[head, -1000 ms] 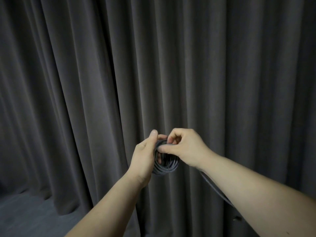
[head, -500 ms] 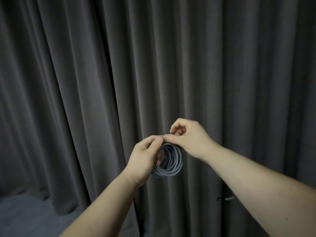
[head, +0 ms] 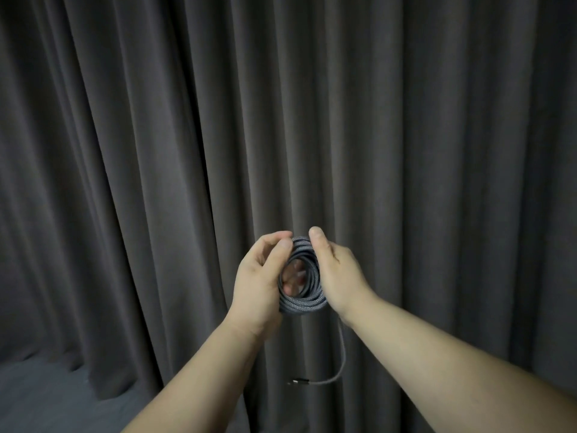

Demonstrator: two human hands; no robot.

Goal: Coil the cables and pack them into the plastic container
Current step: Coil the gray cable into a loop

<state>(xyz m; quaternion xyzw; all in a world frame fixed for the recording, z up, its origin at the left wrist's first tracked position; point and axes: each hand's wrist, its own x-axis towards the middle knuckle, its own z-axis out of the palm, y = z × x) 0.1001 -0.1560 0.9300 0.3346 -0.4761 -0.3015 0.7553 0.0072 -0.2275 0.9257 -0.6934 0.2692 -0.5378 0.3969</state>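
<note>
The cable is wound into a tight round coil of many braided grey turns, and I hold it up in the air in front of me, between my two hands. My left hand grips the coil's left side, thumb curled over the front near the top and fingers showing through the hole in the middle. My right hand clasps the right side, thumb pressed on the top of the coil, fingers wrapped behind it. A loose tail hangs from under my right wrist, curving down and leftward to a small dark plug that dangles free. Behind it all hangs a dark grey pleated curtain, reaching down to a dark floor at lower left.
</note>
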